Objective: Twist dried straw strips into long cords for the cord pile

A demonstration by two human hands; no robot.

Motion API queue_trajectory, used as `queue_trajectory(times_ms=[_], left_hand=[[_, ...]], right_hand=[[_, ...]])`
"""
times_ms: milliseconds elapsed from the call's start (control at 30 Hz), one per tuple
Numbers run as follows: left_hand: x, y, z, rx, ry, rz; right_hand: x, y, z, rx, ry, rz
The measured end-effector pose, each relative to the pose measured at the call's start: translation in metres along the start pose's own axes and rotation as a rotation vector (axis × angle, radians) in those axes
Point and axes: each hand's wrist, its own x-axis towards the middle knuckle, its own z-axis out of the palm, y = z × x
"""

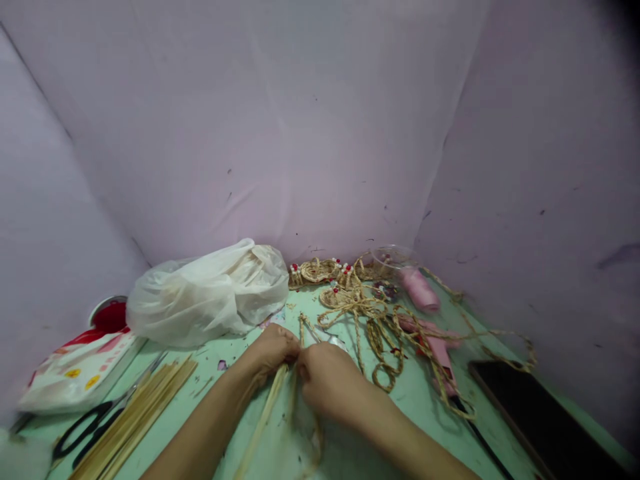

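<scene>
My left hand (pixel 277 348) and my right hand (pixel 325 373) meet at the middle of the table. Both have closed fingers, pinching a braid of straw-coloured fibre between them. A short plaited end (pixel 303 325) sticks up beyond the fingertips. From under the hands, long loose fibre strips (pixel 264 419) run down toward me, one of them pale and flat. The exact spot where the fingers grip is hidden by the hands themselves.
A white plastic bag (pixel 210 293) stands behind on the left. Scissors (pixel 85 427) and a bundle of straw strips (pixel 137 420) lie at left. To the right are braided cords (pixel 377 347), a pink thread spool (pixel 420 290), a pink glue gun (pixel 443 353) and a dark phone-like slab (pixel 540 420).
</scene>
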Motion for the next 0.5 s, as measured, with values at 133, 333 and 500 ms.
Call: queue_trajectory(times_ms=[133,333,500], left_hand=[[0.005,-0.006,-0.007,-0.075,-0.054,-0.013],[0.007,-0.008,-0.011,-0.080,-0.104,-0.012],[0.005,-0.007,-0.009,-0.068,-0.094,0.015]], right_hand=[[-0.004,0.012,-0.011,-0.091,-0.090,-0.093],[0.000,0.027,-0.030,-0.039,0.058,0.090],[0.022,0.022,-0.024,0.699,0.173,0.250]])
